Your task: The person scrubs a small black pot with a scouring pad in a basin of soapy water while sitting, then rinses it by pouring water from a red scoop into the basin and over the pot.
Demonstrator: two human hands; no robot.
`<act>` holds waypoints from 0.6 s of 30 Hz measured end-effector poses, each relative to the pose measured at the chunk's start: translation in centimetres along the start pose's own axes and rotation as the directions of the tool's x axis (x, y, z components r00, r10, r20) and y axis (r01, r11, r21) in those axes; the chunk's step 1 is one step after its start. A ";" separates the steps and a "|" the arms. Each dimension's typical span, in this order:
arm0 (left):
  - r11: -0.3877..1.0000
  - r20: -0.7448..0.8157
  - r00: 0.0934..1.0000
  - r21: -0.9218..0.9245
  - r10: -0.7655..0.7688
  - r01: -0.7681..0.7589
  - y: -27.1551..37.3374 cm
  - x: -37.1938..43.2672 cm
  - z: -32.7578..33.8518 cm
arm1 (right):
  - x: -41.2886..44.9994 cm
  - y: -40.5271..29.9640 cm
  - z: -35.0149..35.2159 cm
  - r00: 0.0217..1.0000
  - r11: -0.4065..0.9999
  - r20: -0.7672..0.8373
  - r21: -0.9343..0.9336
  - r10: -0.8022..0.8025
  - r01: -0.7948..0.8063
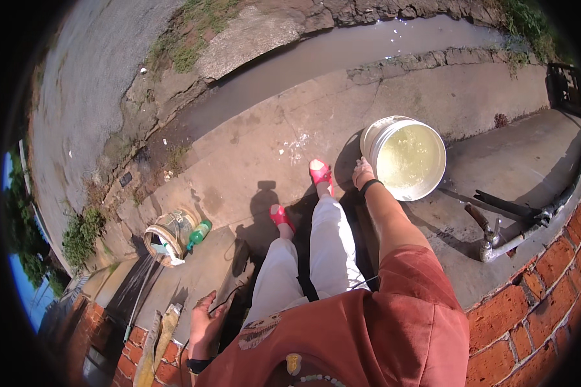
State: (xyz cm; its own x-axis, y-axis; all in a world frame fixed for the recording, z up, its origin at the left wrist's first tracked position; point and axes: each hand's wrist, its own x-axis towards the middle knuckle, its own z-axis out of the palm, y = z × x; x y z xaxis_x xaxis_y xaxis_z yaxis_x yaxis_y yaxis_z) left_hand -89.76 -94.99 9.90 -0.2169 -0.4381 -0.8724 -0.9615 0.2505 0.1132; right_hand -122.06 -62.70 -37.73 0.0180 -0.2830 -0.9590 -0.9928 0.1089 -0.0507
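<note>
A white plastic bucket (pixel 372 142) of cloudy, pale yellowish liquid (pixel 409 157) stands ahead of me to the right. At its near left side, just below the rim, my right hand (pixel 363 173) has its fingers curled against it. The exact hold, on wall or handle, is hidden. My left hand (pixel 207 317) hangs low at my left side, fingers apart and holding nothing. Beyond it, a dirty bucket (pixel 176 225) lies on its side with white material in its mouth. A green plastic bottle (pixel 200 234) lies against that bucket.
A metal tap and pipe (pixel 489 242) run along a brick wall (pixel 523 309) at right. Wooden pieces (pixel 160 338) lean at lower left. A concrete step (pixel 208 256) is on the left. Ahead, a ditch of murky water (pixel 310 63) borders the concrete paving (pixel 261 130).
</note>
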 end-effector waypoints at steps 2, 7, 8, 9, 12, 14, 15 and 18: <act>0.994 0.004 1.000 0.112 0.010 -0.010 -0.2 0.6 -0.2 | 1.2 0.6 1.1 0.997 0.986 0.068 -0.162 -0.024 0.035; 0.995 -0.004 0.998 0.074 0.070 -0.070 0.7 1.5 0.6 | -3.2 3.0 -4.0 0.976 0.886 0.181 -0.424 -0.123 0.190; 0.994 0.005 0.996 0.064 0.088 -0.088 1.1 1.6 0.5 | -3.0 2.6 -3.5 0.980 0.857 0.163 -0.483 -0.113 0.179; 0.994 -0.008 0.996 0.055 0.092 -0.091 1.2 1.4 0.4 | -3.3 2.8 -3.8 0.982 0.837 0.155 -0.521 -0.104 0.171; 0.987 -0.052 0.991 0.109 0.122 -0.116 1.4 1.3 -0.6 | 0.3 2.7 0.4 0.998 0.843 0.039 -0.533 -0.058 0.070; 0.982 -0.065 0.985 0.109 0.160 -0.153 0.8 0.7 -0.9 | 0.5 3.3 -0.7 0.987 0.801 0.081 -0.577 -0.139 0.160; 0.984 -0.079 0.984 0.102 0.157 -0.149 0.7 0.7 -0.9 | 0.7 3.4 -0.9 0.987 0.819 0.078 -0.551 -0.138 0.158; 0.984 -0.054 0.991 0.134 0.125 -0.117 0.6 0.5 -1.0 | 0.7 3.1 -1.1 0.986 0.873 0.086 -0.457 -0.145 0.169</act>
State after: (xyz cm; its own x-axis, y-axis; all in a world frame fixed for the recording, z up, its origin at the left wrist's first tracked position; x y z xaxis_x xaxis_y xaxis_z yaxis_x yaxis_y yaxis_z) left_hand -90.63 -95.89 10.00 -0.3443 -0.4494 -0.8244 -0.8981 0.4137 0.1495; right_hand -125.29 -63.60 -38.22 0.1720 -0.2126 -0.9619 -0.9182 -0.3883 -0.0784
